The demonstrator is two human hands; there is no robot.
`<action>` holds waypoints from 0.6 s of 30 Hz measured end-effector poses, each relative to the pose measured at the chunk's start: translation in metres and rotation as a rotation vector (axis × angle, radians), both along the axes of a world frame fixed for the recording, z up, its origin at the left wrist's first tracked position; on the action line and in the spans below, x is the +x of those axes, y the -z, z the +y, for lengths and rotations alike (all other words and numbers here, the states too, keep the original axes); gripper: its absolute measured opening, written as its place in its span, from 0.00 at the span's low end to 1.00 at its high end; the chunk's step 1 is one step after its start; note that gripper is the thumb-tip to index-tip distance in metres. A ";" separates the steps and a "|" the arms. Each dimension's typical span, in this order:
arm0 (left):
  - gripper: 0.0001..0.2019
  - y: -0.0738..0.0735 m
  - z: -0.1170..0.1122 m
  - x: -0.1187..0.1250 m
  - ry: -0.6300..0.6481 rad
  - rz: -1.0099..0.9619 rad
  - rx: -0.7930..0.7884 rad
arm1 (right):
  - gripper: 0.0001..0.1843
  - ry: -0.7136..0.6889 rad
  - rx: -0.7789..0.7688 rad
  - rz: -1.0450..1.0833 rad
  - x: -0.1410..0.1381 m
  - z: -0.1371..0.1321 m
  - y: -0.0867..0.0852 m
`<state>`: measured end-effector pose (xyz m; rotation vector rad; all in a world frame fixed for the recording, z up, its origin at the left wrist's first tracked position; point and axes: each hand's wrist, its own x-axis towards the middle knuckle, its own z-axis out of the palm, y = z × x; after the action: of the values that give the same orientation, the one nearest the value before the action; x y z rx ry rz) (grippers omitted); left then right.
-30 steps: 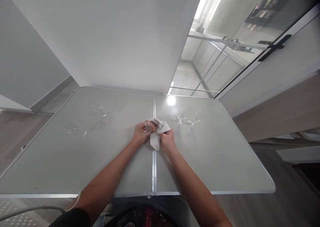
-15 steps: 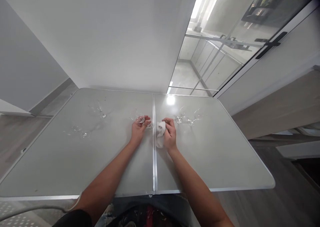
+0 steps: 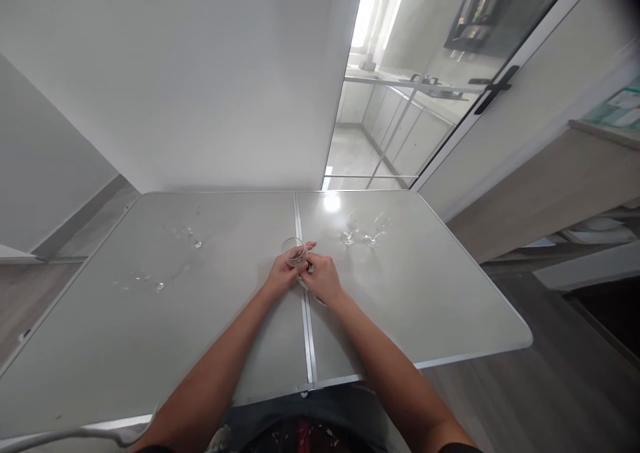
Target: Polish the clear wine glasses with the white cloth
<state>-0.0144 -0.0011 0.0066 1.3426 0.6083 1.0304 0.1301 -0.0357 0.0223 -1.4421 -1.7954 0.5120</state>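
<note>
A clear glass (image 3: 296, 253) was cupped in the curled left hand (image 3: 281, 273) over a table (image 3: 415, 306), near its centre seam (image 3: 307, 333), at 10 o'clock from the right hand (image 3: 323, 280), whose fingers were bunched; what they pinched could not be told. Two stemmed glasses (image 3: 349, 238) were seen at 2 o'clock from the hands. The held piece was judged light, stiff, slippery and easily broken, best gripped below the bowl.

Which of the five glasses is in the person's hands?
The middle glass, by the table seam: the left hand holds it, with the right hand close by. Neither hand touches the left pair or right pair.
</note>
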 end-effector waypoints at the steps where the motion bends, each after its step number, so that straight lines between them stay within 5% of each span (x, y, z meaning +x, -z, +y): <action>1: 0.28 0.002 0.001 0.000 0.028 0.003 0.024 | 0.08 0.020 0.000 -0.022 0.002 0.000 0.000; 5: 0.33 0.006 0.004 -0.001 -0.060 -0.007 0.130 | 0.11 0.194 0.137 0.013 0.019 0.003 -0.010; 12: 0.18 -0.004 0.002 -0.005 -0.262 0.112 0.094 | 0.17 0.977 0.585 0.131 0.120 0.001 -0.047; 15: 0.17 -0.003 0.002 -0.003 -0.249 0.117 0.066 | 0.18 1.005 0.451 0.102 0.182 0.003 -0.043; 18: 0.16 -0.001 0.003 -0.002 -0.230 0.134 0.063 | 0.17 0.953 0.148 0.073 0.234 0.010 -0.021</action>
<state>-0.0161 0.0016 0.0072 1.4279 0.8521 1.1587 0.3641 -0.0252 0.0438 -1.9116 -0.8839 -0.0659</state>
